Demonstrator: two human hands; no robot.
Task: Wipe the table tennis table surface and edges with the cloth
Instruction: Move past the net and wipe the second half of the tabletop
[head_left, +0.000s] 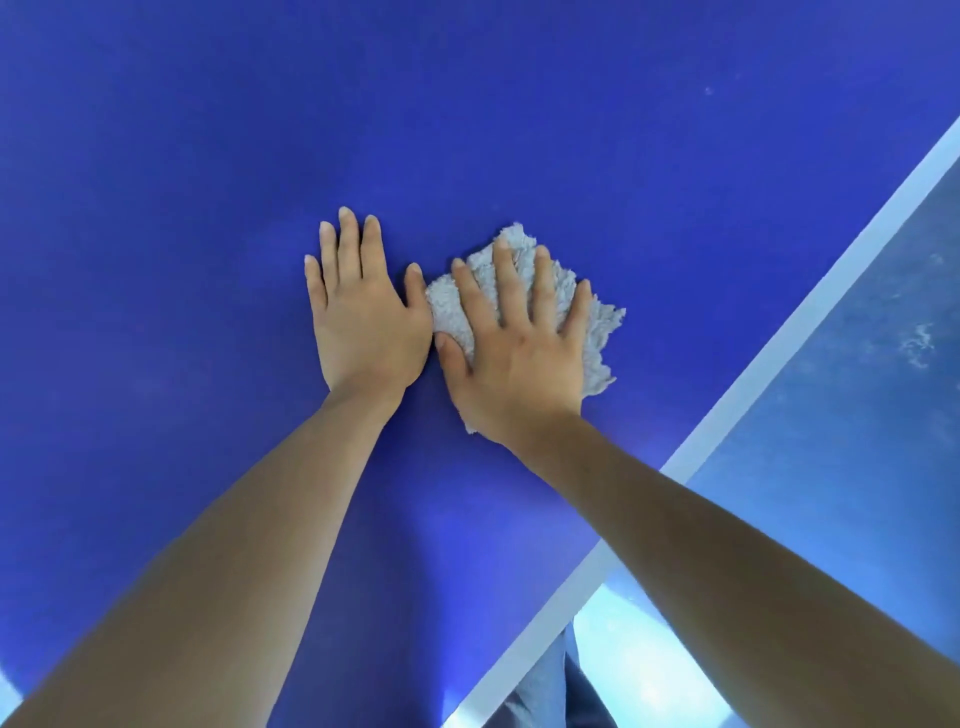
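Observation:
The blue table tennis table (363, 130) fills most of the view. A fluffy pale grey cloth (597, 327) lies flat on it near the middle. My right hand (519, 353) presses down on the cloth with fingers spread, covering most of it. My left hand (363, 317) rests flat on the bare blue surface just left of the cloth, fingers apart, its thumb touching the cloth's left edge. Both forearms reach in from the bottom of the frame.
The table's white edge line (779, 338) runs diagonally from the lower middle to the upper right. Beyond it lies a lighter blue floor (857, 389) with pale scuff marks. Part of my grey trouser leg (545, 691) shows below the edge.

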